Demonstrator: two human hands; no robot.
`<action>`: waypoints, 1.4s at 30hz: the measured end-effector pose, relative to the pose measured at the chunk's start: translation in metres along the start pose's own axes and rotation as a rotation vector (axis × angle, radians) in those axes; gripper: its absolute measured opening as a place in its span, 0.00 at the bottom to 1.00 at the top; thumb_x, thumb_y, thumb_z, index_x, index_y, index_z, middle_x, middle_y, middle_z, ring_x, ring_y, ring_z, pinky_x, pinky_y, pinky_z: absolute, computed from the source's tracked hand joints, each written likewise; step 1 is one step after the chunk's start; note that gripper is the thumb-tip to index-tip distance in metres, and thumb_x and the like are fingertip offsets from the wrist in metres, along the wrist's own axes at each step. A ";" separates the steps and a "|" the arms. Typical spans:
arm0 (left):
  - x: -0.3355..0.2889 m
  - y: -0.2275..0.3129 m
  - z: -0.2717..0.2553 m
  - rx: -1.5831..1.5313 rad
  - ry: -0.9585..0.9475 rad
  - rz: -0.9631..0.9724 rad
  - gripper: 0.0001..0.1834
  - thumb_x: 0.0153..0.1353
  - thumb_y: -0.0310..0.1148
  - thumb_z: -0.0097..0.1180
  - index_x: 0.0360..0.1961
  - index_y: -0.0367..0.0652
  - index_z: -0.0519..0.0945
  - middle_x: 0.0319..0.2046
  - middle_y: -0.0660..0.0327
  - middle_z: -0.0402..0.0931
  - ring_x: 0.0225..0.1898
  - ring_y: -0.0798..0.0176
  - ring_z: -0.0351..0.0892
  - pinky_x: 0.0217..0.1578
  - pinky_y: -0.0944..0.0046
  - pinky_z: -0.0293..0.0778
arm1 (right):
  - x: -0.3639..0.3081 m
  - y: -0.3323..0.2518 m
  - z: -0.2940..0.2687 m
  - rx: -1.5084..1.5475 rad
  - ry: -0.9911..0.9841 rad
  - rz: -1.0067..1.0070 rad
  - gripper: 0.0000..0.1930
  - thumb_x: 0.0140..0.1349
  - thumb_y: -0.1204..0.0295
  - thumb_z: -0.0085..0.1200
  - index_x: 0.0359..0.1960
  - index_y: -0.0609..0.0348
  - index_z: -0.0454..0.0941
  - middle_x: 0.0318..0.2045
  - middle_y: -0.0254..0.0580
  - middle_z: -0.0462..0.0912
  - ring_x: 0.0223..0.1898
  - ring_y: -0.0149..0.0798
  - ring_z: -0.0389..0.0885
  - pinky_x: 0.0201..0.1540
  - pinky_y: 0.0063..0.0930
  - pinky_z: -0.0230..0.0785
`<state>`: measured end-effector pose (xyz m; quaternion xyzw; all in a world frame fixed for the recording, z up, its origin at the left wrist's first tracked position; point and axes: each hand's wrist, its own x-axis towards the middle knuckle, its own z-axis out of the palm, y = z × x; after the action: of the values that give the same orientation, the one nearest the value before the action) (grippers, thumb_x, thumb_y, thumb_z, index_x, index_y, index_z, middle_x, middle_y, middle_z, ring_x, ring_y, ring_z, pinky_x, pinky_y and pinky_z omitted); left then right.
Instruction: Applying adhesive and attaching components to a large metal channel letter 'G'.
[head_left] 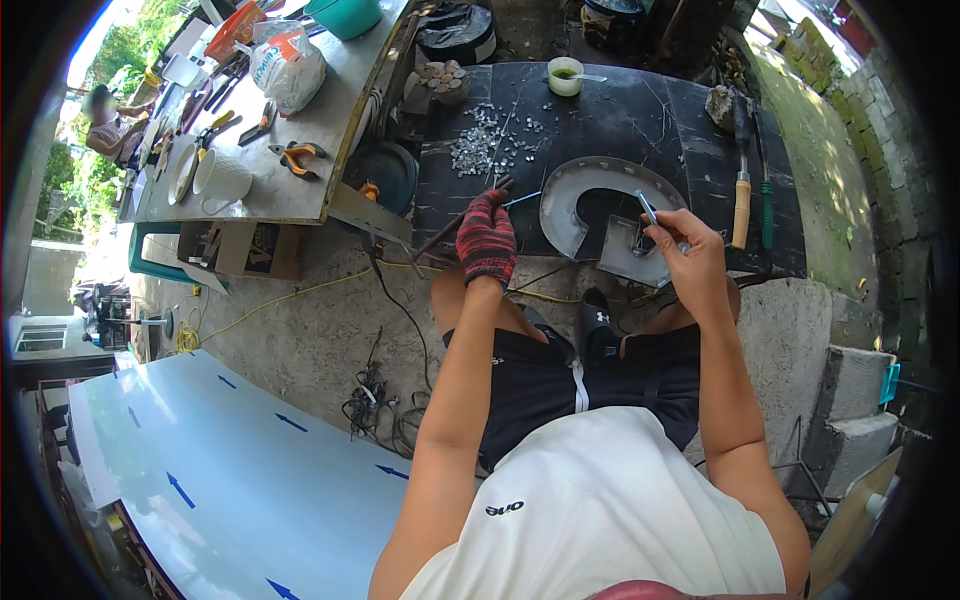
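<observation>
My left hand [486, 238], in a red and black knit glove, grips a dark rod-like tool [470, 214] whose tip points toward a curved shiny metal piece [570, 200] on the black slab table [620, 110]. My bare right hand [690, 255] pinches a thin blue-grey stick [647, 207] over a small square metal part [625, 250] at the piece's lower right. I sit with knees under the slab's front edge.
A pile of small shiny bits [490, 140], a cup of green liquid [565, 75] and a wooden-handled tool [741, 205] lie on the slab. A metal bench [270, 180] at left holds pliers, a bag and cups. Cables trail on concrete; a white sheet [230, 470] with blue arrows lies lower left.
</observation>
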<state>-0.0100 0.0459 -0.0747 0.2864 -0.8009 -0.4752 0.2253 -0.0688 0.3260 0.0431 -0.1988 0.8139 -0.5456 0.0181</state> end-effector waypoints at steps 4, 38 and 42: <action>-0.002 0.014 -0.014 0.322 0.015 0.343 0.18 0.64 0.20 0.52 0.54 0.46 0.81 0.51 0.54 0.82 0.51 0.47 0.83 0.53 0.52 0.78 | -0.005 -0.001 -0.002 -0.005 -0.015 0.003 0.10 0.64 0.78 0.64 0.46 0.67 0.86 0.33 0.39 0.85 0.32 0.28 0.80 0.38 0.22 0.72; 0.265 0.124 -0.282 0.673 0.309 0.562 0.16 0.70 0.34 0.52 0.56 0.58 0.84 0.69 0.50 0.70 0.70 0.46 0.69 0.71 0.53 0.62 | -0.020 -0.027 -0.011 0.026 0.000 -0.149 0.08 0.65 0.80 0.63 0.45 0.67 0.84 0.34 0.40 0.82 0.34 0.29 0.78 0.39 0.21 0.70; 0.182 0.124 -0.227 0.617 0.497 0.731 0.17 0.66 0.29 0.56 0.56 0.50 0.83 0.63 0.51 0.76 0.64 0.46 0.74 0.66 0.50 0.67 | -0.020 -0.023 -0.020 -0.023 0.047 -0.163 0.08 0.65 0.81 0.62 0.45 0.68 0.84 0.35 0.40 0.82 0.34 0.31 0.79 0.39 0.22 0.71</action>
<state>-0.0304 -0.1720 0.1535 0.1457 -0.8734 -0.0265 0.4640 -0.0481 0.3432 0.0677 -0.2516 0.8016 -0.5402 -0.0477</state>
